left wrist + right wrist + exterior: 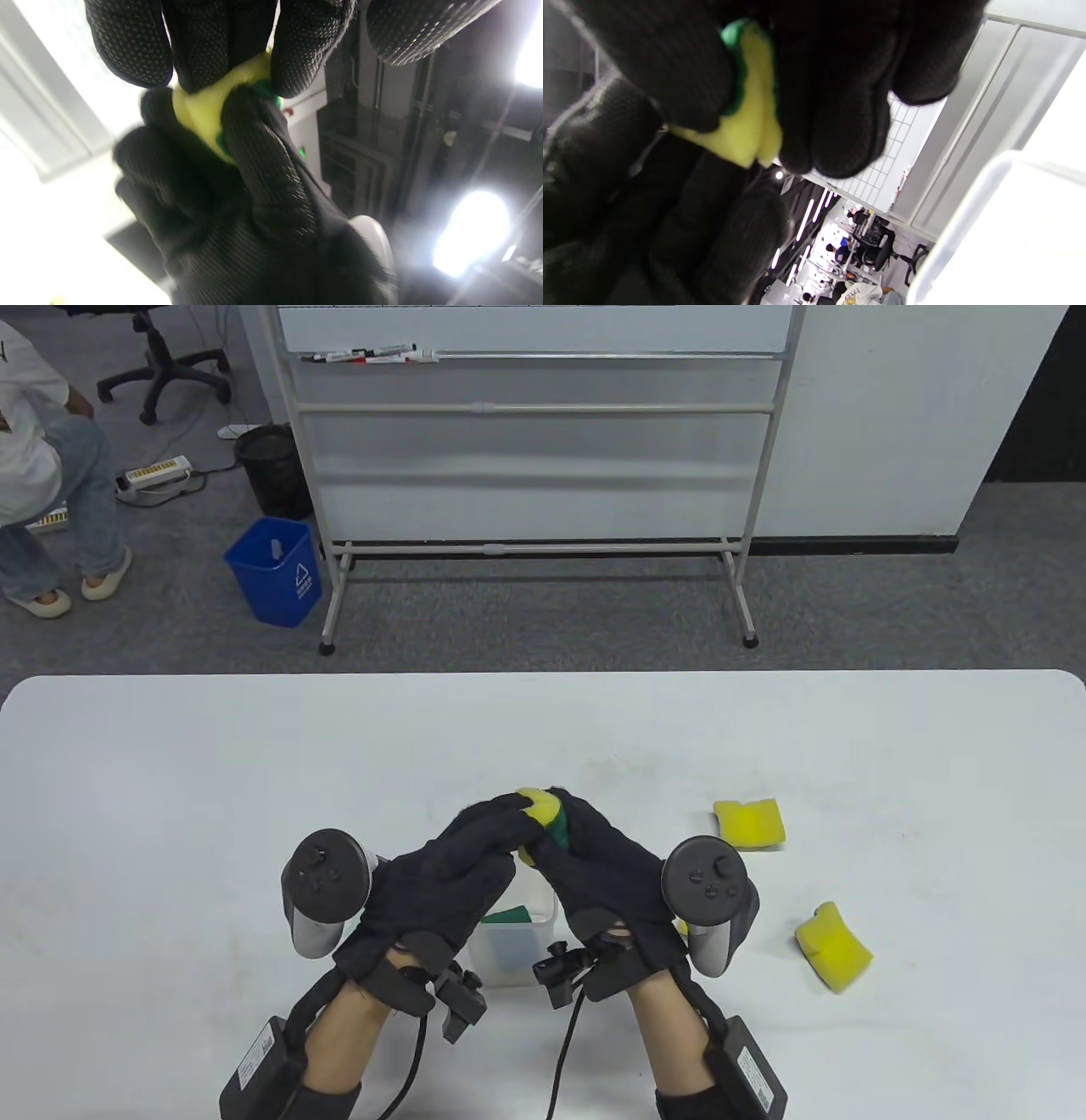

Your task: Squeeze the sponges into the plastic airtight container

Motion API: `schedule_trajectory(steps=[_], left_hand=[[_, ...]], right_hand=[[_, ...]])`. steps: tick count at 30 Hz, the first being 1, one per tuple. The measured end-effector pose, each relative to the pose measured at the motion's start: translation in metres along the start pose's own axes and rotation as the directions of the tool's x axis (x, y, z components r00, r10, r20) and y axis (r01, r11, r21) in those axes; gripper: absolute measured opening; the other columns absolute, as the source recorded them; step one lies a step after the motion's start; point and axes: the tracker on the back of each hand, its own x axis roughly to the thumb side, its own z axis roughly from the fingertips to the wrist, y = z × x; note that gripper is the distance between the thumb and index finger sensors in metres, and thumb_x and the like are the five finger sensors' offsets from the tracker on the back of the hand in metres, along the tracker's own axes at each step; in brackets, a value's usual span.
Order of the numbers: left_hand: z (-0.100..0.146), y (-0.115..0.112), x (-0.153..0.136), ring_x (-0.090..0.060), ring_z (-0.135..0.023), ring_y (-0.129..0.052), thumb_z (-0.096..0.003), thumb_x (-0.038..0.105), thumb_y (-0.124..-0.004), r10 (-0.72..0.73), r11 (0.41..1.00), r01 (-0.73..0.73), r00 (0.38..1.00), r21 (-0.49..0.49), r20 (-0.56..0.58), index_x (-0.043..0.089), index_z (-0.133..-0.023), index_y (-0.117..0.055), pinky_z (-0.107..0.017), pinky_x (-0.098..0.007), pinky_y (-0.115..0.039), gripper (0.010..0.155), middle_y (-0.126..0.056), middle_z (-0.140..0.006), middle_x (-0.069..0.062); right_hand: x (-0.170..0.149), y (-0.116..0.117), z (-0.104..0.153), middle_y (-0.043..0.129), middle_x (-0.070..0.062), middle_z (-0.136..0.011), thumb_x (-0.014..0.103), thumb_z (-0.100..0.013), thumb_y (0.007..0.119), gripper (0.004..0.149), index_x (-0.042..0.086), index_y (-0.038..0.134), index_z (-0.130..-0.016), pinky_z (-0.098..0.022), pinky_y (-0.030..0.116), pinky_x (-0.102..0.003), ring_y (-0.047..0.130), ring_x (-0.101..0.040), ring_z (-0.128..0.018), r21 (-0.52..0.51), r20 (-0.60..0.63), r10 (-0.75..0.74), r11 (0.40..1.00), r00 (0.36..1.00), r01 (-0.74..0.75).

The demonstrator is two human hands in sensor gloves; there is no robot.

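— So, what's nearest?
— Both hands, low on the bench (254,746). The left hand (441,874) and right hand (607,869) meet, fingers curled round one yellow-green sponge (543,814), crushing it between them.
— And under them?
— The clear container (517,937), mostly hidden, with something green inside. The sponge is held above its far edge.
— Further out?
— Two loose sponges to the right: a near one (833,946) and a far one (750,823), well apart from the container.
— Beyond the bench?
— A whiteboard stand (534,432) and a blue bin (276,570) on the floor.
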Motion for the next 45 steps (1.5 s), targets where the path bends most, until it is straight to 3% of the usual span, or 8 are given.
schedule_trajectory(steps=[3,6,8,13,22,30,40,45], left_hand=[[0.004,0.013,0.005,-0.036,-0.094,-0.081,-0.0483,0.055,-0.075,-0.207,0.967,0.208,0.978,0.150,-0.024,0.023,-0.101,-0.071,-0.064,-0.054,-0.078,0.062,-0.070,-0.110,-0.012],[0.002,0.017,0.002,-0.040,-0.100,-0.070,-0.0483,0.053,-0.077,-0.212,0.974,0.212,0.977,0.080,-0.011,0.028,-0.107,-0.060,-0.068,-0.059,-0.071,0.066,-0.061,-0.117,-0.008],[-0.002,0.012,-0.003,-0.043,-0.106,-0.060,-0.0489,0.053,-0.078,-0.175,0.983,0.175,0.985,-0.061,-0.002,0.031,-0.111,-0.052,-0.072,-0.064,-0.063,0.071,-0.051,-0.122,-0.005],[-0.004,0.006,-0.008,-0.040,-0.100,-0.074,-0.0472,0.050,-0.082,-0.254,0.966,0.254,0.967,-0.057,0.009,0.027,-0.109,-0.056,-0.069,-0.061,-0.070,0.071,-0.058,-0.119,-0.007],[-0.006,0.020,-0.020,-0.027,-0.070,-0.098,-0.0439,0.047,-0.086,-0.155,0.987,0.153,0.986,-0.045,-0.061,0.024,-0.092,-0.079,-0.057,-0.049,-0.084,0.053,-0.094,-0.085,-0.007],[-0.007,0.025,-0.027,-0.021,-0.047,-0.106,-0.0432,0.041,-0.084,-0.167,0.986,0.167,0.979,-0.014,-0.119,0.014,-0.082,-0.084,-0.043,-0.044,-0.092,0.047,-0.104,-0.062,-0.007],[-0.005,0.018,-0.023,-0.032,-0.076,-0.097,-0.0471,0.048,-0.080,-0.354,0.935,0.346,0.924,-0.083,-0.142,0.020,-0.095,-0.077,-0.060,-0.053,-0.081,0.055,-0.093,-0.090,-0.010],[-0.003,0.031,-0.028,-0.034,-0.082,-0.092,-0.0481,0.052,-0.077,-0.357,0.933,0.359,0.915,-0.026,-0.187,0.021,-0.098,-0.074,-0.063,-0.055,-0.078,0.059,-0.088,-0.096,-0.012]], right_hand=[[0.001,-0.003,-0.001,0.102,-0.006,-0.072,0.041,-0.041,0.091,0.059,0.014,0.083,-0.093,-0.062,0.075,-0.053,0.104,-0.024,-0.056,0.020,-0.006,0.093,0.995,0.996,-0.093],[0.005,0.000,0.000,0.095,-0.004,-0.079,0.039,-0.043,0.089,0.056,0.028,0.081,-0.097,-0.064,0.071,-0.054,0.097,-0.026,-0.063,0.067,0.017,0.140,0.988,0.990,-0.141],[0.012,0.005,0.001,0.093,-0.006,-0.080,0.036,-0.043,0.089,0.056,0.030,0.080,-0.099,-0.064,0.070,-0.055,0.094,-0.028,-0.064,0.091,0.055,0.149,0.984,0.987,-0.153],[0.027,0.016,0.007,0.097,-0.005,-0.077,0.033,-0.040,0.092,0.073,0.015,0.064,-0.105,-0.062,0.075,-0.052,0.100,-0.025,-0.058,0.127,0.163,0.251,0.954,0.954,-0.273],[0.032,0.017,0.008,0.102,-0.005,-0.070,0.036,-0.036,0.096,0.077,0.010,0.065,-0.103,-0.058,0.083,-0.048,0.105,-0.021,-0.050,0.081,0.229,0.268,0.953,0.936,-0.293],[0.031,0.016,0.013,0.104,-0.003,-0.070,0.035,-0.036,0.096,0.070,0.017,0.071,-0.098,-0.058,0.083,-0.047,0.107,-0.022,-0.053,-0.071,0.253,0.272,0.962,0.929,-0.262],[0.028,0.016,0.013,0.105,-0.005,-0.066,0.035,-0.034,0.100,0.052,0.018,0.090,-0.082,-0.058,0.080,-0.049,0.105,-0.025,-0.052,-0.099,0.228,0.370,0.929,0.901,-0.356],[0.023,0.024,0.012,0.106,0.000,-0.068,0.037,-0.031,0.103,0.050,0.021,0.095,-0.077,-0.062,0.075,-0.052,0.100,-0.027,-0.065,-0.082,0.224,0.491,0.870,0.842,-0.486]])
